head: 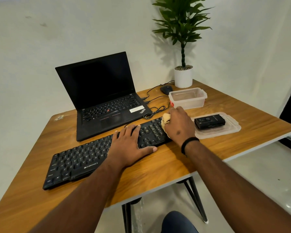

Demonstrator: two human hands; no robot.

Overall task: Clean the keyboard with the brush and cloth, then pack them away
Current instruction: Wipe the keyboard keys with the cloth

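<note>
- The keyboard (97,153) lies on the bench (158,169), in front of the laptop (104,98); its long axis runs from near-left up to far-right, slanted across the person's view.
- The cloth (165,119), a pale bunched wad, sits at the keyboard's far-right end, over the number-pad corner, clenched in the right hand (179,125), whose fingers curl around it and press it onto the keys.
- The left hand (129,143) lies flat with fingers spread on the keyboard's middle-right keys, thumb resting on the bench just off the keyboard's near edge; it grasps nothing and seems to be steadying the board.
- Judging by this, wiping is under way at the right end; the rest of the board stretches leftward and nearer, so the coming strokes would run along that long axis toward the left hand, which sits in the path.
- Beyond the keyboard's right end lies a clear lid (225,130) with a small black object (209,121) on it; whether that is the brush I cannot tell.
- Behind the lid stands the clear container (188,98), with a mouse (166,89) and a potted plant (183,76) further back.
</note>
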